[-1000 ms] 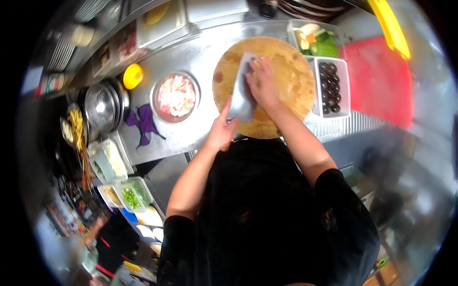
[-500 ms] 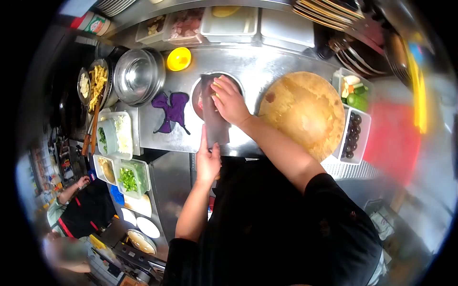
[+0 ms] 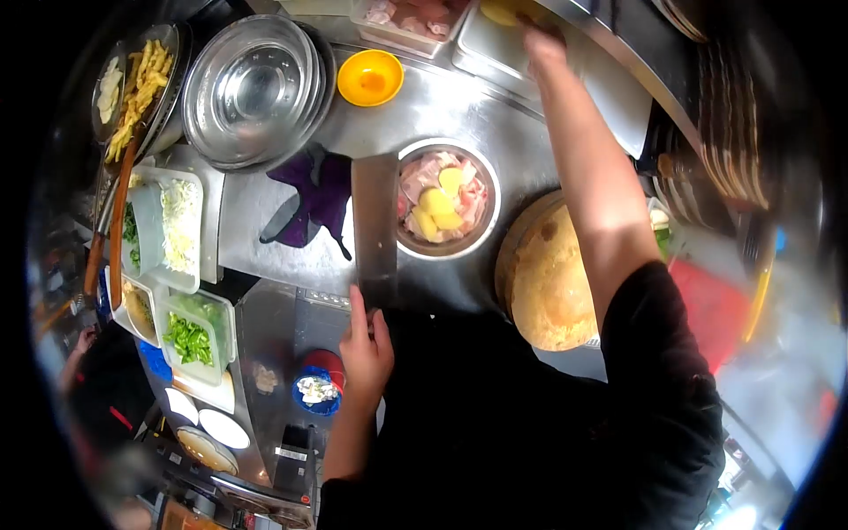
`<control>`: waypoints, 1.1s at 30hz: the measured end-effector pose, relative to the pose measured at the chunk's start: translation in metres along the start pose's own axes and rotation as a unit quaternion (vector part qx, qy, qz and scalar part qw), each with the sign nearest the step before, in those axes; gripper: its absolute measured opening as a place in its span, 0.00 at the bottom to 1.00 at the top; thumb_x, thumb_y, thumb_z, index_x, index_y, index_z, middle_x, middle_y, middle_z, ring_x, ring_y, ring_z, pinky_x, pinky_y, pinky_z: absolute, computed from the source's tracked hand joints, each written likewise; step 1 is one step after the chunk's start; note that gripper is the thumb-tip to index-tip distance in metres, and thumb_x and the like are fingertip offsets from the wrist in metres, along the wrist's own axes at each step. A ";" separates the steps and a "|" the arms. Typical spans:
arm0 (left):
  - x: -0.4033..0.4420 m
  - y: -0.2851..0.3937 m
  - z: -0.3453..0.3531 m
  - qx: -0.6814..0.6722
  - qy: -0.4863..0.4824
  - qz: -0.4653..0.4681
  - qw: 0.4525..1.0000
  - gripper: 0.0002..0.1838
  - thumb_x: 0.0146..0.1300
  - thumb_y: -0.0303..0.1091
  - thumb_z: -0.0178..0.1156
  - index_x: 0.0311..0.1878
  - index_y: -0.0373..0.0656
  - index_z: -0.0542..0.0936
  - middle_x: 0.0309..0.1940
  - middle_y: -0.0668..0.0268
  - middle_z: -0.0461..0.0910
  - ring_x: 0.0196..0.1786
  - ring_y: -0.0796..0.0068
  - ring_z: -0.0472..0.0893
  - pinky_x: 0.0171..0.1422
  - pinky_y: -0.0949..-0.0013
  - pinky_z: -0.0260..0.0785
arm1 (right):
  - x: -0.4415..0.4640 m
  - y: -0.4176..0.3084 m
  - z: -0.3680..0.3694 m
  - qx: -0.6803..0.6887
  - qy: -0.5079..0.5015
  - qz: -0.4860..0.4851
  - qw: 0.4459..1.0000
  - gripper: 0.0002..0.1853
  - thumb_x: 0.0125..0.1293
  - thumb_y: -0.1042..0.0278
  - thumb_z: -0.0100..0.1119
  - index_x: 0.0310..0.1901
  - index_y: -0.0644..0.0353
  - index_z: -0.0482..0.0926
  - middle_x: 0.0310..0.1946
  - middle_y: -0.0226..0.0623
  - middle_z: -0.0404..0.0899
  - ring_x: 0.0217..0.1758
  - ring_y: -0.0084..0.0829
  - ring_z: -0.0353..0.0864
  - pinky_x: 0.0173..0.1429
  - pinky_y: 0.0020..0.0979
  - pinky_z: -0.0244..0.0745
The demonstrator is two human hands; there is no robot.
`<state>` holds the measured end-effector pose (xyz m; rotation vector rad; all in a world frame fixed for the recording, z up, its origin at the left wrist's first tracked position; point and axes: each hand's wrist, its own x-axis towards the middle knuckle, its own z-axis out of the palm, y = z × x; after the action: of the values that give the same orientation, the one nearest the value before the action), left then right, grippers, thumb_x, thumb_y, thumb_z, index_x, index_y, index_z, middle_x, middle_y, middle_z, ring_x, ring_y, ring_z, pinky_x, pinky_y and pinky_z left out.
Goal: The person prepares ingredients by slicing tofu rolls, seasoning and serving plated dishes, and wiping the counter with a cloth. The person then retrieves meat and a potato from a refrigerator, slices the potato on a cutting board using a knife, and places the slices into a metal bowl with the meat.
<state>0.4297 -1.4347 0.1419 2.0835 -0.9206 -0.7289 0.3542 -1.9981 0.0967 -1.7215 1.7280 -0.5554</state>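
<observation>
My left hand (image 3: 367,353) grips a wide-bladed cleaver (image 3: 376,231), its index finger stretched along the lower end of the blade. To the right of the blade sits a metal bowl (image 3: 493,225) of raw meat pieces (image 3: 420,187) topped with several yellow slices (image 3: 437,203), perhaps ginger. My right hand (image 3: 543,44) is at the top of the view, over a white lidded container (image 3: 495,57), close to a yellow piece (image 3: 501,11) on it. Shadow and the shelf edge obscure the fingers of that hand.
A purple cloth (image 3: 320,203) lies left of the cleaver, below stacked glass bowls (image 3: 256,88). Behind is a yellow bowl (image 3: 370,78). A round wooden chopping board (image 3: 552,274) stands at right, under my right arm. Tubs of chopped greens (image 3: 188,340) line the left; a metal shelf (image 3: 658,66) overhangs top right.
My right hand has left the bowl and reached up to the white container. The cleaver has shifted left off the bowl, and yellow slices now show on the meat. The view has turned.
</observation>
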 end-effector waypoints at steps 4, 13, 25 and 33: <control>0.006 -0.002 -0.009 0.008 0.016 0.046 0.999 0.31 0.69 0.21 0.62 0.75 0.29 0.67 0.34 0.42 0.85 0.32 0.46 0.87 0.37 0.56 0.80 | 0.069 -0.019 0.039 0.024 -0.002 0.049 0.998 0.31 0.69 0.53 0.66 0.64 0.71 0.75 0.64 0.58 0.78 0.66 0.53 0.80 0.65 0.46 0.78; 0.015 -0.011 -0.015 0.012 0.041 0.074 0.996 0.32 0.68 0.18 0.63 0.74 0.27 0.66 0.34 0.44 0.86 0.32 0.48 0.88 0.36 0.56 0.81 | 0.089 -0.016 0.035 0.267 0.015 0.100 0.958 0.31 0.70 0.52 0.64 0.66 0.68 0.74 0.63 0.56 0.79 0.64 0.53 0.81 0.64 0.48 0.79; -0.014 0.003 -0.012 0.064 0.037 0.050 0.996 0.33 0.70 0.20 0.62 0.75 0.26 0.64 0.37 0.45 0.87 0.36 0.52 0.89 0.40 0.59 0.81 | 0.080 -0.024 0.040 0.558 -0.033 0.209 0.802 0.31 0.72 0.49 0.63 0.68 0.64 0.72 0.62 0.53 0.80 0.62 0.52 0.82 0.62 0.52 0.81; -0.017 0.014 -0.006 0.035 0.063 0.033 0.997 0.33 0.69 0.20 0.63 0.76 0.27 0.65 0.34 0.45 0.86 0.32 0.48 0.87 0.38 0.57 0.80 | 0.054 -0.027 0.020 0.638 -0.086 0.263 0.719 0.31 0.74 0.48 0.61 0.69 0.61 0.72 0.61 0.51 0.81 0.60 0.52 0.83 0.61 0.55 0.82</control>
<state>0.4188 -1.4259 0.1598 2.1227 -0.9513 -0.5308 0.3901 -2.0502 0.0938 -0.2499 1.0515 -0.9399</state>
